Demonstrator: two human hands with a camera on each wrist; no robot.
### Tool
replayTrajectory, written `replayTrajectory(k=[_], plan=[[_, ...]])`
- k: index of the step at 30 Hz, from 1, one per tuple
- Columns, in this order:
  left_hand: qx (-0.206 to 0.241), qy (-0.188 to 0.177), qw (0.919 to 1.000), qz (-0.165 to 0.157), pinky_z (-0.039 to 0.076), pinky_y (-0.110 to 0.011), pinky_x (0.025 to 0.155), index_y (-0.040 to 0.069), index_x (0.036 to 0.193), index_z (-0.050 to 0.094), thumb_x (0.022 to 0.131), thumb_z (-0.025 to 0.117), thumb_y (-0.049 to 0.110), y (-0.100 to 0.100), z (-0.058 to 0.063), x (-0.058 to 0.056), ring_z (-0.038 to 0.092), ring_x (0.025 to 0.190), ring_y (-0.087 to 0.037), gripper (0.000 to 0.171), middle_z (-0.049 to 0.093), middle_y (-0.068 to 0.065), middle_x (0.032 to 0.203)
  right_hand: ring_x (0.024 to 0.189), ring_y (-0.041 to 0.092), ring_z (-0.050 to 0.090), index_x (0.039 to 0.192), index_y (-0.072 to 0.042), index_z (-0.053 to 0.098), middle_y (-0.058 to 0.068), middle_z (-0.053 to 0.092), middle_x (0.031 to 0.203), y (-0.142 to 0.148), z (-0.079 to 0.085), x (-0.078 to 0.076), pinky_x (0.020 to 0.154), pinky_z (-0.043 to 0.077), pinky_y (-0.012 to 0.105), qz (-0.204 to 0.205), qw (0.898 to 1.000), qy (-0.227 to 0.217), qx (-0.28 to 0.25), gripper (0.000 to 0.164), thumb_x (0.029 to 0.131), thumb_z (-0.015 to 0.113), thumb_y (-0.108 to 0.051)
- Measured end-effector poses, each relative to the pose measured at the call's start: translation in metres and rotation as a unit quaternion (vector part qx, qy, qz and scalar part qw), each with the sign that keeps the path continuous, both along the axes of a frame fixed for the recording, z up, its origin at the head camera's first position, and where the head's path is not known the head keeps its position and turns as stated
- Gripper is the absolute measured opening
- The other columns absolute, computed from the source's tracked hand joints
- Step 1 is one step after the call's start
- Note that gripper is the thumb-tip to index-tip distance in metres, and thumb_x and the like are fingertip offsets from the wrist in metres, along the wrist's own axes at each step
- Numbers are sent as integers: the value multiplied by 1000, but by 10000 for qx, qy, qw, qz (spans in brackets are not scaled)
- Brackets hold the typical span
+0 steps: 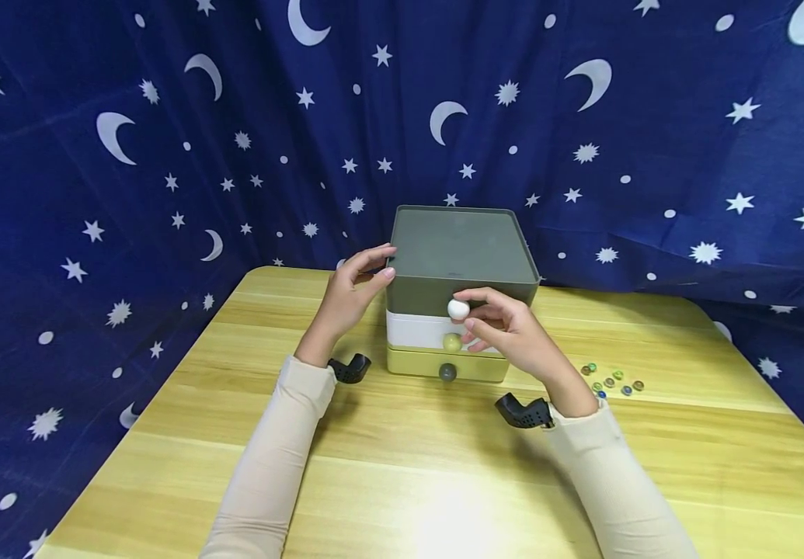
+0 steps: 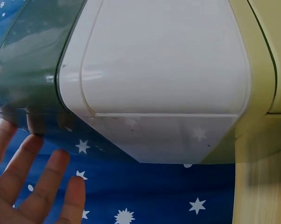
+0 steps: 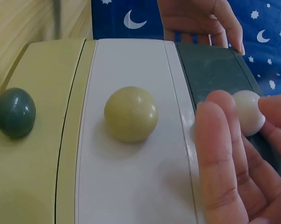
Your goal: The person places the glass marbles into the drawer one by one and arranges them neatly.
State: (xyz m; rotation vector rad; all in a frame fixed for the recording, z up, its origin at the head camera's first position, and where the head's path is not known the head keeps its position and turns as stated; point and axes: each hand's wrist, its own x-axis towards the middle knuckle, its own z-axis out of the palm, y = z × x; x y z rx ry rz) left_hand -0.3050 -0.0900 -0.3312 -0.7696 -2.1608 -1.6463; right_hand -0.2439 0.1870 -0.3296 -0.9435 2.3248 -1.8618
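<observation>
A small stacked drawer cabinet stands on the table, with a dark green top section, a white drawer and a yellow-green drawer. In front of it my right hand holds the white round knob of the dark green section between its fingers. Below sit a yellow-green knob and a dark green knob, both untouched. At the cabinet's upper left side is my left hand, fingers extended, fingertips at the dark green wall.
Several glass marbles lie loose on the wooden table, right of the cabinet near my right forearm. A dark blue curtain with stars and moons hangs directly behind. Each wrist carries a black camera mount.
</observation>
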Motion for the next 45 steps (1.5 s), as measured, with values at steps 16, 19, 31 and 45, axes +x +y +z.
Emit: replayTrajectory(k=[16,19,31,45], plan=[[118,-555,9980,-265,42,-42,104,11,138,59,100,61,21,-3,8,4,54,126,-20,40,54,-1,145,77,30,70,133,1,55,34,63,111,0,1,12,70,58,43,-162,9997,-139,114,34,99,58,-4],[166,-687,9970,-309,42,-42,104,11,139,58,100,61,20,-3,9,4,53,127,-20,41,53,0,145,74,25,70,133,1,55,34,64,111,1,1,14,69,59,40,-139,9998,-82,147,34,99,58,-3],[363,-809,9952,-425,42,-42,106,10,139,58,99,62,19,-5,8,2,52,129,-22,41,53,-1,145,72,24,70,131,3,56,36,64,107,2,0,25,68,58,39,75,9997,143,155,33,98,59,0],[730,-850,9916,-641,43,-38,105,3,139,57,99,62,13,-2,2,0,53,127,-29,42,52,-7,146,71,24,69,131,3,56,22,68,107,7,-1,40,64,58,42,269,9993,101,226,34,98,58,2]])
